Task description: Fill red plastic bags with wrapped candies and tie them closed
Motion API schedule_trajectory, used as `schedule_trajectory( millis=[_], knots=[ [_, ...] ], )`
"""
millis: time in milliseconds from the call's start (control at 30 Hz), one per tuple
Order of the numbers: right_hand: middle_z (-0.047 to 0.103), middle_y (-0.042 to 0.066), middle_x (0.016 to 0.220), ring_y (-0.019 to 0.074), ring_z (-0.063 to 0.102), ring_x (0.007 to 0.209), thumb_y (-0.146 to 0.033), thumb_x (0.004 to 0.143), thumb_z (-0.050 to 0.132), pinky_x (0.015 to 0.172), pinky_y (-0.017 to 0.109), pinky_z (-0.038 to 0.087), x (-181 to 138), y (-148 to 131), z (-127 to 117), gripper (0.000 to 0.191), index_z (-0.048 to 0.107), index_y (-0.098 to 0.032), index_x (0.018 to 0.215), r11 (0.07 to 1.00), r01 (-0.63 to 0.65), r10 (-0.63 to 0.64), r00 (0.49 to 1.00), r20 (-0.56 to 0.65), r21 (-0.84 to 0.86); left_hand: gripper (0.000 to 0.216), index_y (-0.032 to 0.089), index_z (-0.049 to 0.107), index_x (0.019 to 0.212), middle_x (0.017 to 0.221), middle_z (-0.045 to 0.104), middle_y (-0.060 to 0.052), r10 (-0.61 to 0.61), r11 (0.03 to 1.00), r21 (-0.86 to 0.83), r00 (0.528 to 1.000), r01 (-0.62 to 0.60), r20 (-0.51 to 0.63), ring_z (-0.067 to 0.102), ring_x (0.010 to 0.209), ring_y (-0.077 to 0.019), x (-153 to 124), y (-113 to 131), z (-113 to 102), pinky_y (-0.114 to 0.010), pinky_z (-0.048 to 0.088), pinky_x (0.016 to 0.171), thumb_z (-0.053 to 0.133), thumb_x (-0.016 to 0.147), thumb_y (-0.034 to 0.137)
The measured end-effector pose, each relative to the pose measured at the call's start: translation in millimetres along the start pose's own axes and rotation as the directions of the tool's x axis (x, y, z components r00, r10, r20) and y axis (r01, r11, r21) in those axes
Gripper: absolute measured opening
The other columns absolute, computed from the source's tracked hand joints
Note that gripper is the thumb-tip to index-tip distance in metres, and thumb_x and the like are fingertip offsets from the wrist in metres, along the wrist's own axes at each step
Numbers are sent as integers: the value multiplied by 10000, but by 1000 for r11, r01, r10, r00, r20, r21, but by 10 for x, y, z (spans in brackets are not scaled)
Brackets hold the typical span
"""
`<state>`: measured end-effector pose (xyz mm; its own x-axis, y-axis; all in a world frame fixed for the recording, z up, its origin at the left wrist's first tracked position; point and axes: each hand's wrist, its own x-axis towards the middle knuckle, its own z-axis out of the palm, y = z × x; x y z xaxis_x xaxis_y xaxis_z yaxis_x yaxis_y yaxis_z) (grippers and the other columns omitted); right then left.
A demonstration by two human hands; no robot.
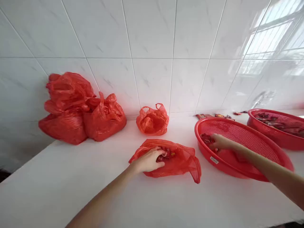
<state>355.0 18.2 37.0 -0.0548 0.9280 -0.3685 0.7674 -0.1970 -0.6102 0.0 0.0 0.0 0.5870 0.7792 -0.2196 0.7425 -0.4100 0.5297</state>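
Observation:
My left hand (150, 160) lies over the opening of a red plastic bag (182, 158), thumb and fingers apart. Small red wrapped packets (169, 154) are in the bag, right beside the fingertips. On the right, my right hand (220, 142) reaches into a red oval plastic basket (249, 133) with perforated walls. Its fingers curl down onto a small heap of dark red packets (206, 138) at the basket's left end, and they are slightly blurred. Most of that basket's floor shows bare red mesh.
Tied, full red bags (68, 126) are piled at the left against the tiled wall (152, 79). A smaller red bag (153, 122) stands behind the open one. Several packets (219, 116) lie along the wall. Another red basket (273, 133) holds dark packets at the far right.

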Motion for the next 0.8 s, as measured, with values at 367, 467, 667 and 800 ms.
schedule_trajectory(
  millis=[367,467,667,800],
  knots=[
    [631,25,594,118,543,505,-375,577,821,439,229,422,-68,7,-214,288,638,-161,634,966,26,-29,1000,9,258,406,260,646,1257,1341,606,-73,-4,1000,-2,1000,4,-3,559,1267,-297,-29,30,-36,-385,470,1037,601,863,346],
    [651,37,620,121,552,511,-371,560,847,439,231,430,-75,10,-224,300,652,-158,642,960,-12,10,1000,10,281,402,254,641,1267,1355,618,-69,-1,1000,-2,1000,1,-19,562,1272,-295,-51,51,-69,-382,480,1027,581,880,343],
    [627,22,594,110,528,502,-386,574,850,452,231,409,-108,-7,-227,308,652,-157,630,964,-10,0,999,40,267,506,252,535,1419,1430,602,-55,0,1000,4,993,1,-116,559,1317,-252,-87,40,-163,-349,467,1055,436,926,195],
    [590,9,557,112,513,495,-438,572,854,461,241,387,-117,-3,-225,349,654,-156,622,974,-15,2,998,56,226,543,255,518,1434,1476,566,-51,-28,999,24,988,32,-154,522,1368,-243,-96,-8,-202,-354,454,1086,386,920,144]
  ],
)
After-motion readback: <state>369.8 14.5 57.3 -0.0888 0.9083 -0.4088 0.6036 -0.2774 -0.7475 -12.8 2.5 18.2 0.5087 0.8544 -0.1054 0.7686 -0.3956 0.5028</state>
